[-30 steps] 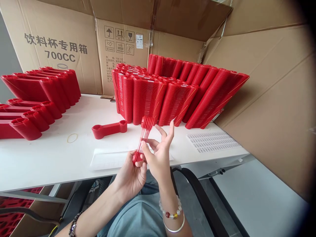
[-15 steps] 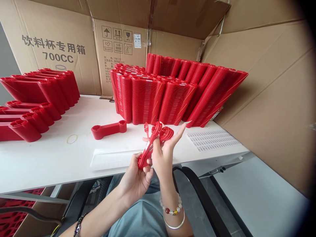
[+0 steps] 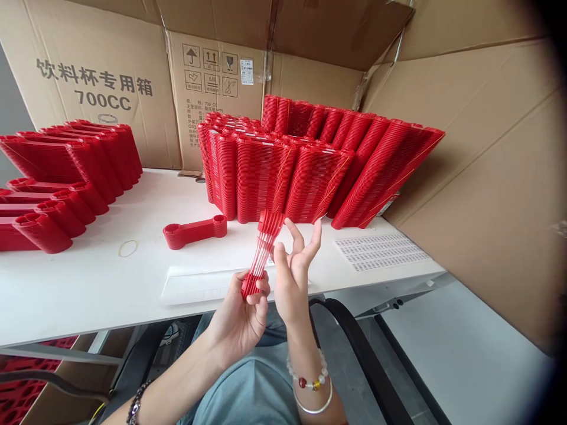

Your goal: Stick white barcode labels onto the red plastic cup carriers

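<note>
Red stacks (image 3: pixel 95 162) are noted leftmost on the white table (image 3: pixel 146 203), followed by a short red stack (image 3: pixel 195 232), the left hand (image 3: pixel 239 316), by which a fanned red bundle (image 3: pixel 263 252) is gripped at its lower end, the right hand (image 3: pixel 292 283), held beside it with fingers spread, contact undetermined, and a printed sheet (image 3: pixel 381 252).

Left arm (image 3: pixel 177 361) angled from seven o'clock, left hand (image 3: pixel 241 313) curled tight, right arm (image 3: pixel 301 336) upright from six, right hand (image 3: pixel 293 280) spread, fingers (image 3: pixel 315 238) toward twelve.
</note>
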A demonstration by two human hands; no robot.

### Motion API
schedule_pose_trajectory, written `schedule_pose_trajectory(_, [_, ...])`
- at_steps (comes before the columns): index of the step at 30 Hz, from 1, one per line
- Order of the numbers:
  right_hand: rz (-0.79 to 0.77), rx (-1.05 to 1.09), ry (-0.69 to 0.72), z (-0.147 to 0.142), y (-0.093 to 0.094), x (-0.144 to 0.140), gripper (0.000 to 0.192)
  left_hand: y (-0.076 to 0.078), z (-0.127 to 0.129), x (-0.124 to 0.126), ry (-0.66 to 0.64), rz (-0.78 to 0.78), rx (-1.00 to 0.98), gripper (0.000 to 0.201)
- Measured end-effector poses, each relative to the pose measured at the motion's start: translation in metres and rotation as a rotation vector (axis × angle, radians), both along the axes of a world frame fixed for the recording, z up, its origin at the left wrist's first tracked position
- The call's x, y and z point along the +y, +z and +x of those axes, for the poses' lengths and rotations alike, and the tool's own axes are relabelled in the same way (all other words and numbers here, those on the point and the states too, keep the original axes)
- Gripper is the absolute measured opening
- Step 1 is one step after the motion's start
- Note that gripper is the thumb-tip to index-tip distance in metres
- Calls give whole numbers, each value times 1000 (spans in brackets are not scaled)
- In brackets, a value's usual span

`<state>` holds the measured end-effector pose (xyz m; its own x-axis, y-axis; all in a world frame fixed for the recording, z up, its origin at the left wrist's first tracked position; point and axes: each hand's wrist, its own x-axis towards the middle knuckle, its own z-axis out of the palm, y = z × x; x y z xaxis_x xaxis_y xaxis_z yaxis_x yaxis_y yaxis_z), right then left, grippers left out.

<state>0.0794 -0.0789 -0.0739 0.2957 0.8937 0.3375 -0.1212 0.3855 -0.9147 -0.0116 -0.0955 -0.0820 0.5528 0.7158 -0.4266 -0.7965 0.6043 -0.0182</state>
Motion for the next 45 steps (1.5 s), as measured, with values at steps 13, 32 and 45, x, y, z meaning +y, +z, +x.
schedule_pose_trajectory(13, [-41,1,91,0,1,0,112,5,1,2,35,-79,71,52])
schedule_pose_trajectory(32, [-27,-5,47,-1,1,-1,99,1,2,2,2,-36,-13,56])
schedule_pose_trajectory(45, [26,-101,-63,-2,5,4,99,-3,5,2,17,-16,71,47])
